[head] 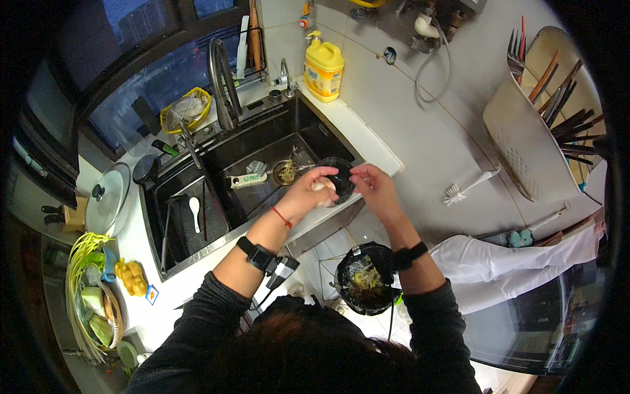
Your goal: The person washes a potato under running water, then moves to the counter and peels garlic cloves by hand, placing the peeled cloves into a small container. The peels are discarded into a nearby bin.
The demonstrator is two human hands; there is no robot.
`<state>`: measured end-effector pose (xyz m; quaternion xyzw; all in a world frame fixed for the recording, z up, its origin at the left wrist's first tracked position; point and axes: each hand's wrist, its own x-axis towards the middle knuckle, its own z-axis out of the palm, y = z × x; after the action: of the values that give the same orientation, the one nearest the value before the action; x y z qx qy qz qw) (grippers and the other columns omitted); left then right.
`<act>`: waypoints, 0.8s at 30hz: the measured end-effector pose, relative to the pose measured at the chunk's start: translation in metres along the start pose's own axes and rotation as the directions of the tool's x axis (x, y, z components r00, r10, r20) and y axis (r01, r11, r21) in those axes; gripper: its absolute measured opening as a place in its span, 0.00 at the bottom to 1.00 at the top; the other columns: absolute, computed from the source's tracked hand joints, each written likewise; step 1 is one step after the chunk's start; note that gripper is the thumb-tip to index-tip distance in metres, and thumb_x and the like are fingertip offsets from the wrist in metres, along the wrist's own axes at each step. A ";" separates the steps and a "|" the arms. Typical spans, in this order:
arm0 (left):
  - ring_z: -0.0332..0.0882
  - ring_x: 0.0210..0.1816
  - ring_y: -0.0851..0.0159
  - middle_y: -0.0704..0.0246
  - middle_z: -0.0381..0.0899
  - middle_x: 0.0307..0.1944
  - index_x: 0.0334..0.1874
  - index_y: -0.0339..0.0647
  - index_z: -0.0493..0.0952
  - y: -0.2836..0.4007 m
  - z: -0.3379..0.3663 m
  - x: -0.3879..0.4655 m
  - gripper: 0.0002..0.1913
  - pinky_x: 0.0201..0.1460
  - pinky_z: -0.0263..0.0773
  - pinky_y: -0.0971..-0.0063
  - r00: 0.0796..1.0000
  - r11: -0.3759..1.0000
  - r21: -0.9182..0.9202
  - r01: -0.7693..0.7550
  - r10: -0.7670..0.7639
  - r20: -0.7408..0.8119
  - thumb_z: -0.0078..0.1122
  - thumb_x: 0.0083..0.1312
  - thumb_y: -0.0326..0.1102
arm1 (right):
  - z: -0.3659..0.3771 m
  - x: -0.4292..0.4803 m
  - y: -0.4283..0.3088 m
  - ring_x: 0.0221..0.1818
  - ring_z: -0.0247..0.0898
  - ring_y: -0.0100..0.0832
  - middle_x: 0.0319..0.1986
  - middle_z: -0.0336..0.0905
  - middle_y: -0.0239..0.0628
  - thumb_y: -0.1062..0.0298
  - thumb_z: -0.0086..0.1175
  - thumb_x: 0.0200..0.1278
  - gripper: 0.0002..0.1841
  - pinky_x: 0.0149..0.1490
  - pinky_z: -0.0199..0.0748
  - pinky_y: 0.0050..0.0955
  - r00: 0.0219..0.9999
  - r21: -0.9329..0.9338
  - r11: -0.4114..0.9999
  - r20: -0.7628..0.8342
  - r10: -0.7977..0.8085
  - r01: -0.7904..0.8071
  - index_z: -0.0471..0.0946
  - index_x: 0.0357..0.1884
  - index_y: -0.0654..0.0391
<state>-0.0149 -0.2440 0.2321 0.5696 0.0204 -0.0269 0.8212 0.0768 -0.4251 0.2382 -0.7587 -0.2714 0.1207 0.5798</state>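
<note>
My left hand (306, 193) is curled around a pale bulb (325, 191), apparently garlic, at the front edge of the sink. Beside it, to the right, my right hand (375, 184) has its thumb and fingertips drawn together; whether anything small is between them I cannot tell. A clear bowl (339, 170) shows behind and between both hands, partly covered by them. The black double sink (261, 197) lies beyond, with a strainer drain (285, 172) holding plant scraps. Left of the drain are a white peeler-like tool (248, 180) and a crumpled clear wrapper (256, 168).
A black-lined bin (364, 278) with scraps stands on the floor below my right forearm. The faucet (224, 83) rises behind the sink, near a yellow detergent jug (323, 69). A white spoon (195, 214) lies in the left basin. Vegetables (93, 295) and a glass lid (107, 199) occupy the left counter.
</note>
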 end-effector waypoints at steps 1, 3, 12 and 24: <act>0.78 0.39 0.69 0.69 0.74 0.40 0.57 0.39 0.67 -0.008 0.009 -0.005 0.22 0.44 0.75 0.76 0.999 0.999 -0.034 -0.028 0.029 0.035 0.58 0.60 0.23 | -0.004 -0.012 -0.001 0.36 0.75 0.21 0.36 0.79 0.30 0.75 0.53 0.65 0.09 0.38 0.75 0.21 0.999 0.075 0.997 0.034 0.017 -0.019 0.77 0.46 0.61; 0.78 0.41 0.65 0.67 0.72 0.42 0.51 0.43 0.61 -0.025 0.026 -0.012 0.22 0.45 0.76 0.72 0.993 0.979 -0.178 0.095 -0.080 0.092 0.59 0.58 0.19 | -0.008 -0.038 -0.003 0.36 0.73 0.20 0.36 0.78 0.31 0.74 0.54 0.65 0.10 0.39 0.74 0.21 0.995 0.218 0.974 0.098 0.031 -0.052 0.77 0.47 0.61; 0.75 0.41 0.72 0.70 0.71 0.40 0.51 0.44 0.58 -0.073 0.072 -0.010 0.24 0.43 0.73 0.77 0.959 0.998 0.054 0.022 -0.036 0.280 0.61 0.58 0.22 | -0.036 -0.112 0.014 0.35 0.73 0.24 0.36 0.74 0.34 0.77 0.58 0.60 0.11 0.39 0.73 0.23 0.998 0.022 1.000 0.061 -0.010 0.009 0.77 0.45 0.59; 0.77 0.39 0.73 0.73 0.74 0.38 0.42 0.43 0.70 -0.104 0.107 -0.005 0.09 0.39 0.78 0.77 0.952 0.994 0.030 0.105 -0.109 0.285 0.60 0.64 0.30 | -0.059 -0.157 0.045 0.38 0.75 0.22 0.35 0.79 0.33 0.78 0.58 0.61 0.09 0.44 0.73 0.21 0.986 0.290 0.946 -0.041 0.162 -0.144 0.74 0.43 0.62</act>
<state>-0.0265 -0.3801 0.1730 0.5636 -0.0680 -0.1539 0.8087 -0.0106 -0.5679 0.1928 -0.6891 -0.1728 0.1790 0.6807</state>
